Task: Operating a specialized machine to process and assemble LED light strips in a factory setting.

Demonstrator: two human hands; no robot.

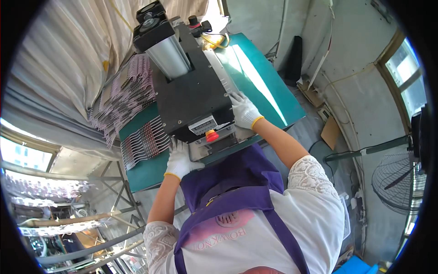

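A black bench press machine [196, 98] with a silver cylinder [169, 58] on top stands in front of me. On its front face is a red mushroom-shaped button [211, 135]. My left hand [178, 160], in a white knit glove with a yellow cuff, lies at the machine's lower left front corner, fingers stretched forward and thumb apart. My right hand [245, 111], gloved alike, rests against the machine's right side with its fingers extended. I see nothing held in either hand. The space under the press head is mostly hidden.
The machine sits on a green table [278, 102]. A patterned strip piece with slatted ends [147, 142] lies left of it, with a pile of similar pinkish pieces [129, 89] behind. A curtain [59, 59] hangs at left. A wire-cage fan [396, 182] stands at right.
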